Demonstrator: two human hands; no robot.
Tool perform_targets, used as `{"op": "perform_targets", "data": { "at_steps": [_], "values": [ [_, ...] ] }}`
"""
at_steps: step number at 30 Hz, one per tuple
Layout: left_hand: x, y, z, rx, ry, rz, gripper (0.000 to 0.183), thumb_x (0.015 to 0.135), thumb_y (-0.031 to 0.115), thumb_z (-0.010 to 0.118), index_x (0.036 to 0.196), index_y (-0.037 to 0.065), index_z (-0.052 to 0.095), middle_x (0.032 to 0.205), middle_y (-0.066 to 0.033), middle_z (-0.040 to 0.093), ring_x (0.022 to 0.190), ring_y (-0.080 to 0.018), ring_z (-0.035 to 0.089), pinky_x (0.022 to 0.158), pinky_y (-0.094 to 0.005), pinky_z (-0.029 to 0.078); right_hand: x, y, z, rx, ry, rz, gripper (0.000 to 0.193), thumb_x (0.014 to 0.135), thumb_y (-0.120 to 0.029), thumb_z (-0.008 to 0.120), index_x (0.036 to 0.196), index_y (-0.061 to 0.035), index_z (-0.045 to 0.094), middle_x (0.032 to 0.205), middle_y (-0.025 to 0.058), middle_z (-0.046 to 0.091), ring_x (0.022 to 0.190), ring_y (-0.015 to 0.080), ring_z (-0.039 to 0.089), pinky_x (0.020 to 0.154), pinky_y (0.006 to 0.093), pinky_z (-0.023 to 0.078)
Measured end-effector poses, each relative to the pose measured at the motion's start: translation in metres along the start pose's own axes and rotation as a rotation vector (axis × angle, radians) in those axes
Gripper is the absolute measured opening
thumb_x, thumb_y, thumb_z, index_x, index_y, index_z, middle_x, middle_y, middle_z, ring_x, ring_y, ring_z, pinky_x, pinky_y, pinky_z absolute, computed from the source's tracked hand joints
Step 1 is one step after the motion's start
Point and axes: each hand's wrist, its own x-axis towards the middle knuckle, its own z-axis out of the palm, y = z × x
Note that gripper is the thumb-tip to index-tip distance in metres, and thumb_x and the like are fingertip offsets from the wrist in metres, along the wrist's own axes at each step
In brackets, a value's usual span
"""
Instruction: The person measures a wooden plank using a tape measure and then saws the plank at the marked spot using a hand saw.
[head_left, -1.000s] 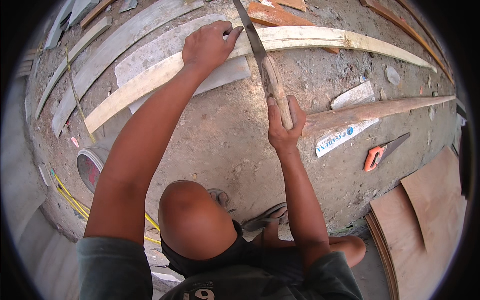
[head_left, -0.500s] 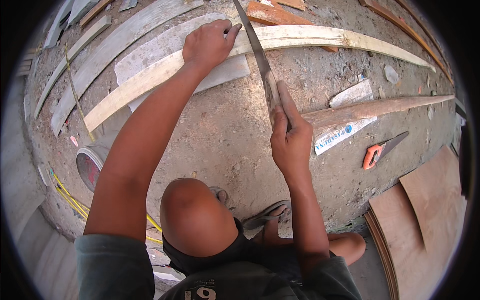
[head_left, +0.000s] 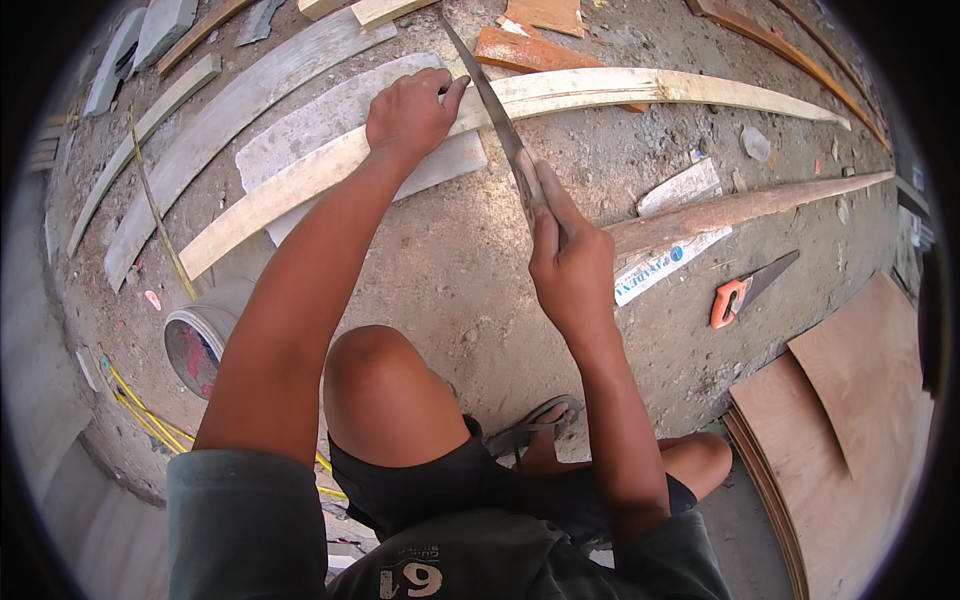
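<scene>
A long pale wooden plank (head_left: 590, 90) lies across the ground ahead of me, bowed by the lens. My left hand (head_left: 410, 115) is closed over it, thumb sticking out to the right. Just right of that thumb, a handsaw's dark narrow blade (head_left: 487, 92) crosses the plank at a slant. My right hand (head_left: 572, 265) has its fingers wrapped round the saw's worn handle, on the near side of the plank. Whether the teeth sit inside a cut cannot be seen. Beneath the plank is a greyish board (head_left: 450, 163).
A second handsaw with an orange handle (head_left: 728, 303) lies at right, below a brown timber (head_left: 740, 208). Plywood sheets (head_left: 830, 400) are stacked at lower right. A bucket (head_left: 195, 345) stands beside my left forearm. Grey boards (head_left: 215, 140) and a reddish wood piece (head_left: 520, 52) lie beyond.
The saw's handle and my right hand have come slightly closer to the plank. My left hand keeps its place on the plank, while the whole view has shifted a little.
</scene>
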Motion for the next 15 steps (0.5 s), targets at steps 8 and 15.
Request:
{"op": "perform_targets", "data": {
  "at_steps": [8, 15],
  "values": [
    [0.007, 0.009, -0.008, -0.004, 0.042, 0.06, 0.04, 0.103, 0.046, 0.053, 0.1, 0.013, 0.074, 0.104, -0.0067, 0.074, 0.098, -0.0322, 0.07, 0.083, -0.0462, 0.056, -0.008, 0.006, -0.008, 0.037, 0.035, -0.037, 0.042, 0.097, -0.003, 0.058, 0.138, -0.0017, 0.063, 0.074, 0.0283, 0.066, 0.067, 0.0394, 0.071, 0.062, 0.0414, 0.053],
    [0.005, -0.004, -0.008, 0.014, 0.023, 0.038, 0.045, 0.103, 0.052, 0.051, 0.102, 0.013, 0.073, 0.103, -0.0108, 0.075, 0.099, -0.0349, 0.07, 0.084, -0.0476, 0.054, -0.033, 0.008, -0.009, 0.045, -0.019, 0.011, 0.044, 0.097, -0.003, 0.058, 0.141, -0.0041, 0.061, 0.08, 0.0302, 0.067, 0.072, 0.0411, 0.071, 0.066, 0.0414, 0.055]
  ]
}}
